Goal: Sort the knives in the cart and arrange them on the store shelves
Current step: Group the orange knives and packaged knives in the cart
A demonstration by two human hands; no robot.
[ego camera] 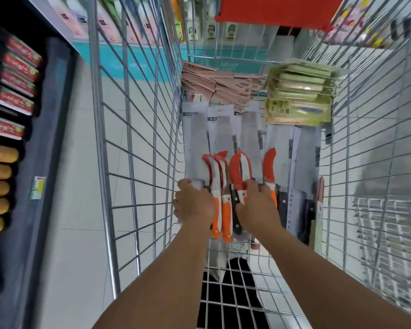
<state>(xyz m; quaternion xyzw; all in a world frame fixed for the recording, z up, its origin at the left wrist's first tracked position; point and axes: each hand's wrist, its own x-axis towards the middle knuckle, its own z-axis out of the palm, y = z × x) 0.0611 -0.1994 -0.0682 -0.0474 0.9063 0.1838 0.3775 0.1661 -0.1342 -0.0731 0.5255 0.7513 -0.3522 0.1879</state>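
Note:
Inside the wire cart (138,148) lie several packaged knives with orange-and-white handles (220,198) on white blade sleeves. Black-handled cleavers (294,205) lie to their right. My left hand (195,205) reaches down at the left of the pile, fingers curled over the packages near the cart's side. My right hand (259,205) grips an orange-handled knife (240,176) in the middle of the pile. At the cart's far end sit a stack of pink sheathed knives (223,84) and green blister-packed knives (299,96).
A dark shelf unit (55,115) on the left carries red-labelled boxes (19,74) and yellow packs (0,172). Teal shelving (138,65) with packaged goods stands ahead. A red box (275,8) hangs over the cart's far end. White floor tiles show between the cart and the shelf.

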